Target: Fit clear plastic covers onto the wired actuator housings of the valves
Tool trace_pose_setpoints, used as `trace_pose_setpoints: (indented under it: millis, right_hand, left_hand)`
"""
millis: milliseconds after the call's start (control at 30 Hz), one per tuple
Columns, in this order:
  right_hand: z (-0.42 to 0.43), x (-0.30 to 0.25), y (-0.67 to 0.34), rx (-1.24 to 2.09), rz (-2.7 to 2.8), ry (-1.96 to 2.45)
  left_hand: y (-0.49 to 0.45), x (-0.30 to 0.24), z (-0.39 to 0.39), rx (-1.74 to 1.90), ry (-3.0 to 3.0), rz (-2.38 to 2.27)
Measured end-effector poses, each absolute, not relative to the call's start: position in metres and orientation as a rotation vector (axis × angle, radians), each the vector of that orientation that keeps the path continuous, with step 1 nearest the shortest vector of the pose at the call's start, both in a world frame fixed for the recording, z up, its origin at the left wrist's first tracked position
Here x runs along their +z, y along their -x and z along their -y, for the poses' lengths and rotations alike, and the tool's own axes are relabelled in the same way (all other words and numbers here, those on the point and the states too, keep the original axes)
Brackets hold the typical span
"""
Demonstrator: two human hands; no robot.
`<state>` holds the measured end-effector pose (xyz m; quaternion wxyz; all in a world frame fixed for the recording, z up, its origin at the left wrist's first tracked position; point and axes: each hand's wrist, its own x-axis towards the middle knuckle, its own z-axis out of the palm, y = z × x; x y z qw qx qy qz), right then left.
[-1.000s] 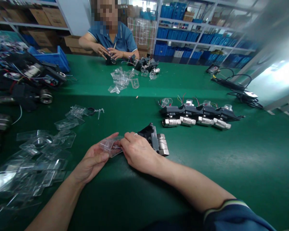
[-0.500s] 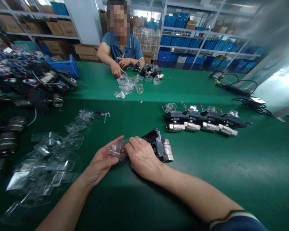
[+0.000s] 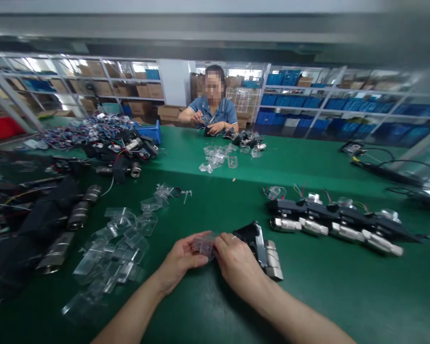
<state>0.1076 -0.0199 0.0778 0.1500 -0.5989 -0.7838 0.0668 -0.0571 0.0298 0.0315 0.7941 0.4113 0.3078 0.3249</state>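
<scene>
My left hand (image 3: 181, 260) is closed around a small clear plastic cover (image 3: 203, 244), thumb on the near side and fingers behind. The fingers of my right hand (image 3: 236, 255) are bent and pinched together at the cover's right edge; my knuckles hide the fingertips. Just beyond and right of my right hand, a black actuator housing (image 3: 250, 234) with a silver metal valve body (image 3: 273, 260) lies on the table, partly hidden by that hand.
Loose clear plastic covers (image 3: 111, 253) spread out on the left. Black assemblies with metal valves (image 3: 57, 248) lie farther left. A row of valve assemblies (image 3: 329, 217) stands at right. Opposite, a co-worker (image 3: 215, 112) handles parts behind another pile of clear covers (image 3: 217, 157) on the green table (image 3: 186, 310).
My view has tilted up and shifted left, so the scene sits lower and further right. Both my hands stay at the cover. The co-worker's hand has lifted from the clear pile.
</scene>
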Motion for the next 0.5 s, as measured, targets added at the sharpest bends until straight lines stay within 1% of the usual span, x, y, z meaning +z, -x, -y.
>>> trace_pose_setpoints:
  millis: [100, 267, 367, 500]
  right_hand:
    - [0.021, 0.092, -0.116, 0.172, 2.232, 1.732]
    - [0.025, 0.098, -0.112, 0.234, 2.371, 1.505]
    - [0.023, 0.09, -0.106, 0.298, 2.338, 1.538]
    - [0.018, 0.093, -0.111, 0.476, 2.183, 1.61]
  left_hand:
    - [0.056, 0.028, -0.032, 0.682, -0.958, -0.677]
    - [0.056, 0.022, -0.032, 0.653, -1.057, -0.745]
    - [0.057, 0.025, -0.029, 0.646, -1.118, -0.744]
    - [0.058, 0.031, -0.029, 0.682, -1.119, -0.736]
